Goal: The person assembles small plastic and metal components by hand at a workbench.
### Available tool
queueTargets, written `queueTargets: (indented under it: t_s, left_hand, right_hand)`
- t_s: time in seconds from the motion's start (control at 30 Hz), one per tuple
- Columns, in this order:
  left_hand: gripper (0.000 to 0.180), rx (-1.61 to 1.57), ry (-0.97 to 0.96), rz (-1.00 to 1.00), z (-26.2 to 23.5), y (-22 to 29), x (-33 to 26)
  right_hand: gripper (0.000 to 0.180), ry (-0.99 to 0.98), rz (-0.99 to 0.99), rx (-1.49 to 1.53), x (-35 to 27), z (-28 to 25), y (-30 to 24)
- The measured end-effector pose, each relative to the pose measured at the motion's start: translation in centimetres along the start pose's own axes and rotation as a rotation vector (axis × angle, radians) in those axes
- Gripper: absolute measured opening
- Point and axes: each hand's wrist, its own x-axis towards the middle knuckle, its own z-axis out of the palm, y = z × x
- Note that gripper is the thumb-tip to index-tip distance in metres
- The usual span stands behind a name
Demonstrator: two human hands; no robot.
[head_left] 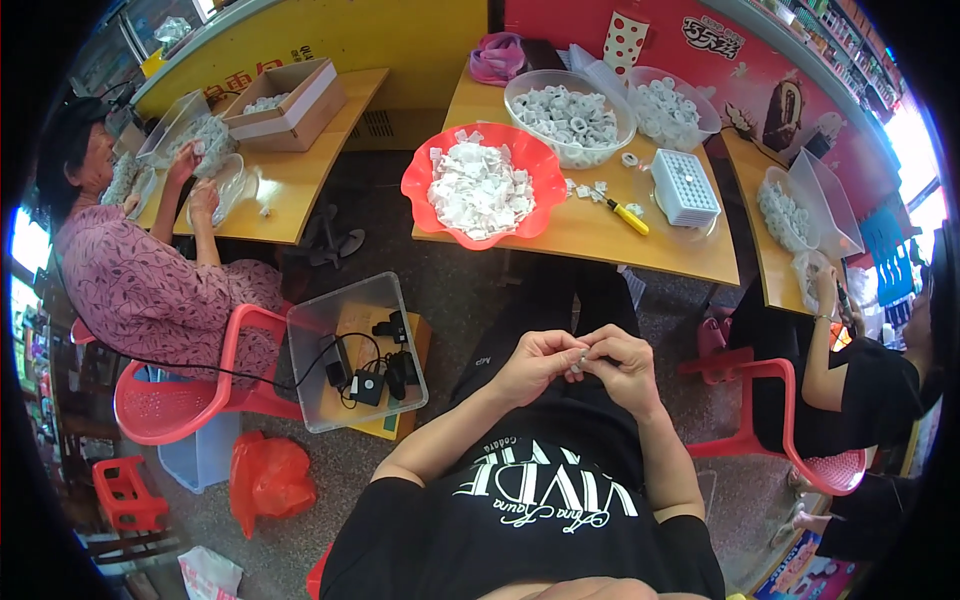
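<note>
Over my lap, my left hand (541, 369) and my right hand (624, 366) meet, fingertips pinched together on a small grey-white piece (581, 361). The fingers cover most of it, so its kind is unclear. Ahead on the wooden table (460, 125) sits a red scalloped bowl (412, 190) heaped with small white plastic pieces (482, 188). Behind it, a clear bowl (515, 108) is full of grey-white ring-shaped parts (572, 117). A yellow-handled tool (628, 217) lies by a few loose white pieces (590, 189). White stacked trays with round holes (685, 188) stand to the right.
A second clear bowl (668, 105) holds similar parts. Co-workers sit at side tables, one in pink (150, 285) at left and one in black (870, 375) at right. On the floor at left are a clear bin (300, 345) with black adapters and cables, and a red bag (270, 480).
</note>
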Motion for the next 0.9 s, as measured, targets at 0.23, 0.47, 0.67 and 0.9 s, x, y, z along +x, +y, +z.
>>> queueTargets:
  t_s: [0.23, 0.47, 0.67, 0.9]
  left_hand:
    - [0.015, -0.159, 0.031, -0.116, -0.5, -0.1, -0.5]
    - [0.015, -0.172, 0.051, -0.158, -0.6, -0.4, -0.8]
    - [0.016, -0.125, 0.024, -0.179, -0.5, -0.5, -1.0]
    - [0.016, -0.046, 0.015, -0.171, -0.8, -0.7, -1.3]
  right_hand:
    - [0.010, -0.116, -0.027, -0.215, 0.6, -0.4, -0.2]
    - [0.012, -0.141, 0.019, -0.219, 0.4, -0.5, 0.1]
    - [0.014, -0.179, 0.053, -0.244, 0.5, -1.1, 0.3]
    - [0.019, -0.193, 0.032, -0.323, 0.2, -0.8, 0.7]
